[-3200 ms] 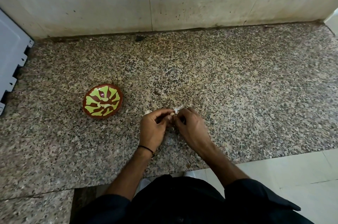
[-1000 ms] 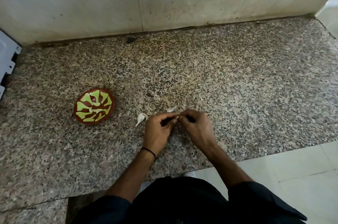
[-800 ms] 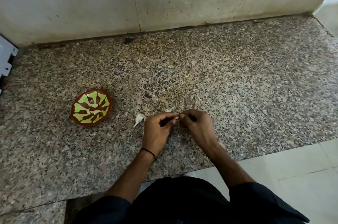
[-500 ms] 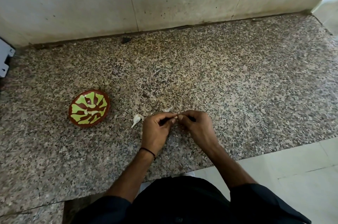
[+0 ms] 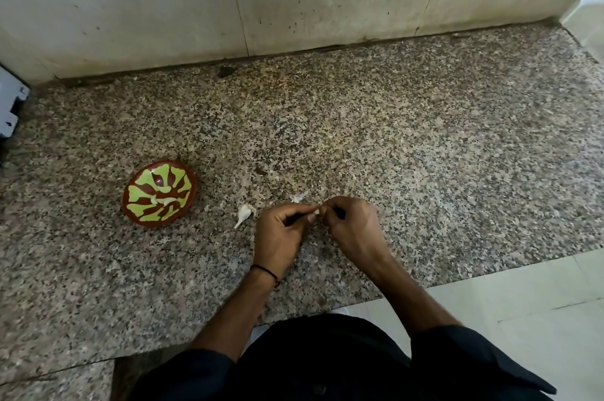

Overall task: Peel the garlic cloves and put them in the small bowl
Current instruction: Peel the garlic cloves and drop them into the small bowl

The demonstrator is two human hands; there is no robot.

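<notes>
My left hand [image 5: 277,230] and right hand [image 5: 353,227] meet fingertip to fingertip, well to the right of the small round brown bowl with yellow-green markings [image 5: 137,194]. Both pinch one small pale garlic clove [image 5: 316,211] just above the speckled granite counter [image 5: 425,155]. A few pale peeled cloves [image 5: 163,199] lie inside the bowl. A white unpeeled clove [image 5: 244,212] lies on the counter between the bowl and my left hand, and a papery skin scrap [image 5: 299,197] lies farther right.

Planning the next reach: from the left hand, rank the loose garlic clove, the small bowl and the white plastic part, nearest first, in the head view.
1. Loose garlic clove, just left of the left hand.
2. Small bowl, farther left.
3. White plastic part, far left edge.
</notes>
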